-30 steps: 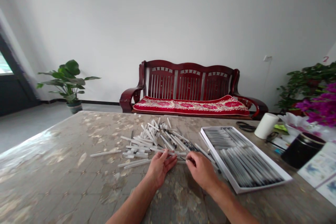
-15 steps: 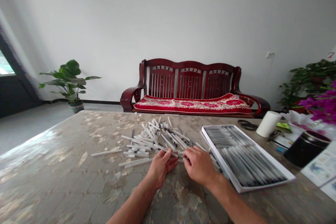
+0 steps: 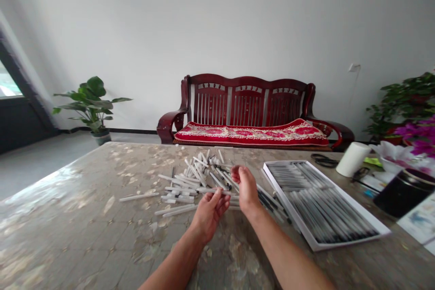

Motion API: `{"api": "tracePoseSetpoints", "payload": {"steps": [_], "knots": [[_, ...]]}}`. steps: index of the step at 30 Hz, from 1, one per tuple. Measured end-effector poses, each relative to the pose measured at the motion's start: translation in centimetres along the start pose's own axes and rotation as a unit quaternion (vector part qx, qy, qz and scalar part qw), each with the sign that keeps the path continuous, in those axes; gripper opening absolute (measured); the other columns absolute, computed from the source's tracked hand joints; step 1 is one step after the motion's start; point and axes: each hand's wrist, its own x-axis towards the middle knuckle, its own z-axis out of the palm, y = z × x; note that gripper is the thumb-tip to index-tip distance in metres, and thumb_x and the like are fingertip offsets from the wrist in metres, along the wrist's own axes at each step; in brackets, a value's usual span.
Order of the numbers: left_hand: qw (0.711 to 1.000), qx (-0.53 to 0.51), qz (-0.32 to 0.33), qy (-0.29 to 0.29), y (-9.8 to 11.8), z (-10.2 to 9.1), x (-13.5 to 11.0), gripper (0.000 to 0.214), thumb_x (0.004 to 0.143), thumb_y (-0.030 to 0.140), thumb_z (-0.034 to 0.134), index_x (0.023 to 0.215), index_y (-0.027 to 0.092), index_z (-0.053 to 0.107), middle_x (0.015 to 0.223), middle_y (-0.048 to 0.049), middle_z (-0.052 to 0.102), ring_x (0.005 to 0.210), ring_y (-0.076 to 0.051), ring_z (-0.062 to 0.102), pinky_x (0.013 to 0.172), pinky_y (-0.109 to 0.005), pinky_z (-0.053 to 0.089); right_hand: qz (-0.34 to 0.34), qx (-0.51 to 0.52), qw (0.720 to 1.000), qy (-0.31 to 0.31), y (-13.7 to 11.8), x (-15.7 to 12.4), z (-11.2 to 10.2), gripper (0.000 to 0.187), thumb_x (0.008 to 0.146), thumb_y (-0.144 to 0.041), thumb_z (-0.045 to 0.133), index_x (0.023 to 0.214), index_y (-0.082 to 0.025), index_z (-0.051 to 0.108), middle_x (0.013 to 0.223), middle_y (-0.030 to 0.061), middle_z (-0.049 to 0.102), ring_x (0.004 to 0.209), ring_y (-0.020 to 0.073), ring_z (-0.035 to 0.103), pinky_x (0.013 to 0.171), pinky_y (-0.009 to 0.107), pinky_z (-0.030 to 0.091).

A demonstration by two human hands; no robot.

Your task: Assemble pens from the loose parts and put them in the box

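My left hand (image 3: 212, 210) pinches a white pen barrel (image 3: 208, 190) between thumb and fingers, at the near edge of a heap of loose pens. The heap (image 3: 195, 174) mixes whitish barrels with dark-tipped pieces. My right hand (image 3: 247, 188) is raised over the heap's right side, its fingers curled together; whatever they pinch, if anything, cannot be made out. Several darker pens (image 3: 272, 204) lie between that hand and a white shallow box (image 3: 314, 244). Rows of clear, dark-ended pens (image 3: 326, 208) fill the box.
Right of the box are black scissors (image 3: 324, 161), a white cylinder (image 3: 352, 159), a dark cup (image 3: 403, 192) and a flower pot. A lone pen (image 3: 139, 197) lies left of the heap. Beyond the patterned table (image 3: 84, 231) stands a red wooden bench (image 3: 248, 104).
My right hand has moved away from my left, up and over the heap, uncovering the pens beside the box. My left hand keeps the pen barrel almost in place. The view shifted slightly.
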Motion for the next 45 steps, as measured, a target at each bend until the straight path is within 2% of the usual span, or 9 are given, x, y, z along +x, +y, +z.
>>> {"api": "tracePoseSetpoints", "payload": {"steps": [2,5,9,22,28,32,37,41,45], "knots": [[0.999,-0.025,0.026,0.033,0.5,-0.2,0.6,0.006,0.086,0.01,0.06,0.081,0.013,0.06,0.072,-0.0049,0.07,0.066,-0.013,0.071,0.063,-0.022,0.059,-0.028,-0.167,0.985,-0.034,0.7,1.0,-0.9,0.028,0.091,-0.027,0.039,0.098,-0.019,0.065,0.102,0.0073,0.067,0.096,0.0185,0.061,0.085,0.028,0.045],[0.997,-0.044,0.032,0.049,0.7,-0.4,1.0,0.007,0.086,0.009,0.059,0.081,0.013,0.06,0.072,-0.0053,0.07,0.066,-0.013,0.071,0.063,-0.021,0.059,-0.074,-0.407,0.902,-0.124,1.7,1.5,-2.1,0.026,0.088,-0.016,0.048,0.101,-0.021,0.069,0.105,0.0066,0.066,0.1,0.0171,0.061,0.087,0.025,0.042],[0.997,-0.05,0.018,0.052,0.4,-0.3,0.9,0.008,0.087,0.009,0.059,0.079,0.012,0.06,0.07,-0.0059,0.07,0.064,-0.013,0.07,0.061,-0.021,0.059,-0.107,-0.522,0.824,-0.192,2.2,0.9,-2.3,0.023,0.087,-0.017,0.055,0.103,-0.025,0.069,0.107,0.0052,0.065,0.1,0.017,0.061,0.083,0.024,0.042],[0.998,-0.035,0.014,0.057,0.4,-0.2,0.8,0.007,0.086,0.009,0.06,0.08,0.012,0.06,0.07,-0.005,0.069,0.064,-0.012,0.07,0.061,-0.02,0.059,-0.144,-0.535,0.808,-0.201,2.4,0.9,-2.0,0.014,0.084,-0.022,0.06,0.095,-0.024,0.07,0.1,0.005,0.067,0.098,0.019,0.06,0.081,0.027,0.043],[0.998,-0.036,0.01,0.057,0.4,-0.1,0.8,0.007,0.086,0.008,0.059,0.08,0.012,0.06,0.069,-0.0048,0.069,0.064,-0.012,0.07,0.061,-0.02,0.059,-0.122,-0.519,0.824,-0.192,2.1,1.1,-1.9,0.009,0.084,-0.021,0.06,0.088,-0.022,0.067,0.099,0.0052,0.068,0.096,0.0184,0.062,0.079,0.026,0.043],[0.998,-0.037,0.012,0.05,0.3,-0.2,0.8,0.008,0.088,0.008,0.057,0.082,0.012,0.06,0.071,-0.006,0.07,0.065,-0.013,0.071,0.061,-0.021,0.059,-0.085,-0.404,0.901,-0.132,1.9,0.7,-2.7,0.006,0.08,-0.02,0.06,0.086,-0.021,0.063,0.085,0.0025,0.07,0.08,0.0162,0.064,0.071,0.025,0.043],[0.998,-0.036,0.013,0.046,0.1,0.0,0.6,0.009,0.089,0.008,0.055,0.083,0.012,0.06,0.071,-0.006,0.07,0.066,-0.013,0.071,0.062,-0.021,0.059,-0.003,-0.114,0.988,-0.105,1.9,-1.1,-3.9,0.01,0.072,-0.026,0.062,0.077,-0.021,0.055,0.066,-0.003,0.063,0.062,0.0152,0.06,0.057,0.025,0.045],[0.999,-0.027,0.008,0.033,-0.2,0.1,0.3,0.008,0.088,0.008,0.056,0.083,0.012,0.06,0.073,-0.0069,0.071,0.067,-0.013,0.071,0.063,-0.021,0.059,0.075,0.069,0.991,-0.082,2.2,-2.8,-4.2,0.021,0.07,-0.035,0.067,0.08,-0.021,0.055,0.066,-0.0038,0.061,0.057,0.0152,0.06,0.053,0.025,0.047],[0.999,-0.023,0.007,0.026,-0.4,0.1,0.3,0.008,0.088,0.007,0.056,0.083,0.012,0.06,0.074,-0.0081,0.071,0.068,-0.014,0.072,0.064,-0.022,0.059,0.109,0.143,0.981,-0.071,2.4,-3.7,-4.0,0.027,0.069,-0.038,0.07,0.083,-0.02,0.058,0.07,-0.0012,0.066,0.062,0.0174,0.064,0.06,0.029,0.052]]}}
